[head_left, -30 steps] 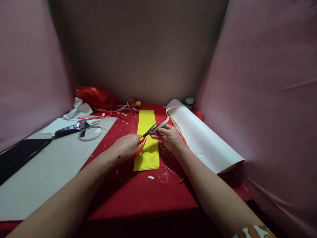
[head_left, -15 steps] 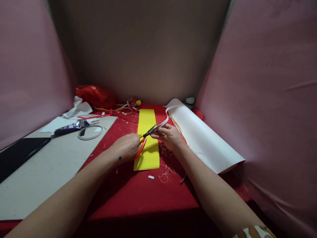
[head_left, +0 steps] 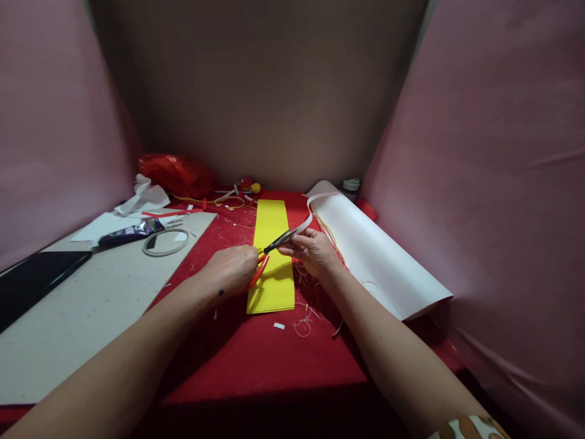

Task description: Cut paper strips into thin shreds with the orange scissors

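My left hand (head_left: pixel 236 268) is closed round the handles of a pair of scissors (head_left: pixel 259 272) with orange grips and dark blades. The blades point right and away from me, meeting the near end of a white paper strip (head_left: pixel 309 213). That strip is pinched in the fingers of my right hand (head_left: pixel 314 251), and its far part curls up and back over a white sheet. Under both hands lies a yellow corrugated paper strip (head_left: pixel 272 292), lengthwise on the red cloth. Part of the scissor handles is hidden by my left hand.
A rolled white sheet (head_left: pixel 384 250) lies at the right. On a grey board (head_left: pixel 114 305) at the left are a dark tube (head_left: pixel 132 233), a ring (head_left: pixel 165 242) and a black flat object (head_left: pixel 41 280). A red plastic bag (head_left: pixel 176 174) sits behind. Thread scraps litter the red cloth (head_left: pixel 269 366).
The scissor blades have drawn closer together at the white strip, and the handles have closed. Both hands have stayed almost in place.
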The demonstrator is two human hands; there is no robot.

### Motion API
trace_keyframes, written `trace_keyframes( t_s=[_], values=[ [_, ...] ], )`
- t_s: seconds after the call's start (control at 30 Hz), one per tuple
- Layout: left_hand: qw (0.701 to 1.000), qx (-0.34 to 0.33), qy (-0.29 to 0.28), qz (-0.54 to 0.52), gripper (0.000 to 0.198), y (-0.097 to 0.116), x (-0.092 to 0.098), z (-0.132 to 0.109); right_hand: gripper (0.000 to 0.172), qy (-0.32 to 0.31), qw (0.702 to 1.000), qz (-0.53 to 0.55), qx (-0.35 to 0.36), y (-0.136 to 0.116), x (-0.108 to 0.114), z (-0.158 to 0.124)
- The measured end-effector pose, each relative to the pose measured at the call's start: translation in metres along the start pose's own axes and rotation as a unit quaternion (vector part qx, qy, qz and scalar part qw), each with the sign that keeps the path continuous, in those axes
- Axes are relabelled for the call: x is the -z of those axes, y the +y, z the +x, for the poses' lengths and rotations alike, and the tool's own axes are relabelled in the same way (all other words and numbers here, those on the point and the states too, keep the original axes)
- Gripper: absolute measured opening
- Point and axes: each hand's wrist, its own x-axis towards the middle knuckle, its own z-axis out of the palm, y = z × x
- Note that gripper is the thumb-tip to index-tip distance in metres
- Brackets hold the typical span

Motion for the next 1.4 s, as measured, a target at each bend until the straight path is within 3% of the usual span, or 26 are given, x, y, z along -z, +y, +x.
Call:
trace_keyframes(
  t_s=[0.5,0.73,0.9,1.4],
  values=[
    [0.999,0.005,-0.020,0.025,0.033,0.003,0.011,-0.004,0.006,-0.004,1.000,0.001,-0.002,-0.001,0.001,-0.001],
    [0.999,-0.010,-0.034,0.023,0.027,0.001,0.005,-0.002,0.008,-0.013,1.000,-0.009,-0.013,-0.002,-0.001,-0.003],
    [1.000,-0.018,-0.023,0.003,0.035,0.003,0.000,0.000,0.008,-0.013,0.999,-0.013,-0.026,-0.001,-0.004,-0.004],
    [0.999,-0.002,-0.036,0.030,0.030,0.005,0.010,-0.004,0.008,-0.028,0.999,-0.014,-0.028,0.002,0.000,-0.002]
  ],
)
